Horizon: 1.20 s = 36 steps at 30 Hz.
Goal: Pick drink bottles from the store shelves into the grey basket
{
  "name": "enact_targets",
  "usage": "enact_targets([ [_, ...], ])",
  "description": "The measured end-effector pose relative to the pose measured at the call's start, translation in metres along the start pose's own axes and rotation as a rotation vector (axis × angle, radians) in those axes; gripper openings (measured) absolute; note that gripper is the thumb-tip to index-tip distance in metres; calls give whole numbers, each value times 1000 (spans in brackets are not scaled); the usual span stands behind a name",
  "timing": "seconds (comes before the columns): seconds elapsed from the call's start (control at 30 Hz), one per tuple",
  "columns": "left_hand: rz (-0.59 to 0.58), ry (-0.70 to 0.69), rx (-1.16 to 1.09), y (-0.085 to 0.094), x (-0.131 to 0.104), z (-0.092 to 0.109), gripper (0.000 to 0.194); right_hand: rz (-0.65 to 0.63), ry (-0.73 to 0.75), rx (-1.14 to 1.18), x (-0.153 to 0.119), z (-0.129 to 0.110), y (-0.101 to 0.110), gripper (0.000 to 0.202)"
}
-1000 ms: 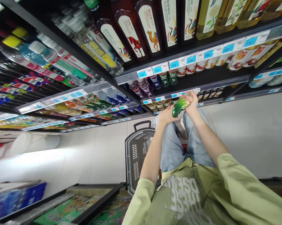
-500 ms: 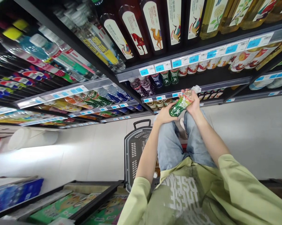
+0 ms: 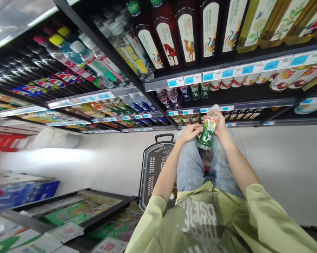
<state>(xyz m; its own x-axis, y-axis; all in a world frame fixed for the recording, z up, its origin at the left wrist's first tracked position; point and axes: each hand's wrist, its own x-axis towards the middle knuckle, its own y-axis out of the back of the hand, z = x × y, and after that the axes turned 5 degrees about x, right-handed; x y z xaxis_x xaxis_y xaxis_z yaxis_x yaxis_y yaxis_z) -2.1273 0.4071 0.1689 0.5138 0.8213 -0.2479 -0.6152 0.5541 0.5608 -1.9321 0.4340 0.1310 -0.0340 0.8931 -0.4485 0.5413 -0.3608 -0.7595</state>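
A plastic drink bottle (image 3: 208,133) with a green label and a clear cap is tilted in front of my knees. Wrapped round its upper part, my right hand (image 3: 219,122) holds it with the cap end toward the shelf. Just left of the bottle is my left hand (image 3: 190,133), its fingers stretched toward the label; whether the fingertips touch it I cannot tell. Behind the hands, purple-labelled bottles (image 3: 173,98) and green-labelled bottles (image 3: 200,90) stand on a low shelf.
A dark shopping basket (image 3: 149,172) with a raised handle stands on the floor by my left leg, a bottle partly visible inside. Drink shelves (image 3: 216,75) run across the front. Behind on the left is a rack (image 3: 108,214) of packaged goods; a white bucket (image 3: 55,138) stands further off.
My left hand has let go of the bottle's lower end and moved slightly away. The bottle has turned more upright in the view, its label facing me, held by my right hand.
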Motion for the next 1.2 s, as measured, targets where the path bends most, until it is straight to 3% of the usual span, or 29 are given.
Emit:
enact_targets([
  [0.17, 292, 117, -95, -9, 1, 4, 35, -225, -368, -192, -14, 17, 6, 35],
  [0.33, 337, 105, -171, -14, -7, -1, 52, -408, -488, -274, -27, 36, 8, 50],
  [0.43, 294, 66, -210, -14, -16, -3, 66, -491, -501, -405, -32, 38, 9, 57],
  [0.53, 181, 42, -144, -3, -24, 3, 69, -572, -525, -555, -39, 36, 11, 52],
  [0.67, -81, -28, 113, 21, -36, 26, 56, -736, -574, -659, -50, 36, 14, 53],
  [0.77, -149, -72, 321, 28, -48, 43, 39, -805, -539, -711, -59, 39, 20, 63],
  [0.93, -6, -64, 511, 13, -78, 59, 28, -799, -328, -750, -68, 45, 30, 82],
  [1.03, 146, -46, 467, 13, -102, 63, 25, -776, -321, -594, -69, 43, 29, 82],
  [1.1, 253, -15, 405, 26, -123, 66, 23, -601, -253, -493, -64, 39, 27, 71],
  [1.2, 382, 73, 300, 56, -157, 68, 22, -218, -45, -354, -52, 32, 27, 52],
])
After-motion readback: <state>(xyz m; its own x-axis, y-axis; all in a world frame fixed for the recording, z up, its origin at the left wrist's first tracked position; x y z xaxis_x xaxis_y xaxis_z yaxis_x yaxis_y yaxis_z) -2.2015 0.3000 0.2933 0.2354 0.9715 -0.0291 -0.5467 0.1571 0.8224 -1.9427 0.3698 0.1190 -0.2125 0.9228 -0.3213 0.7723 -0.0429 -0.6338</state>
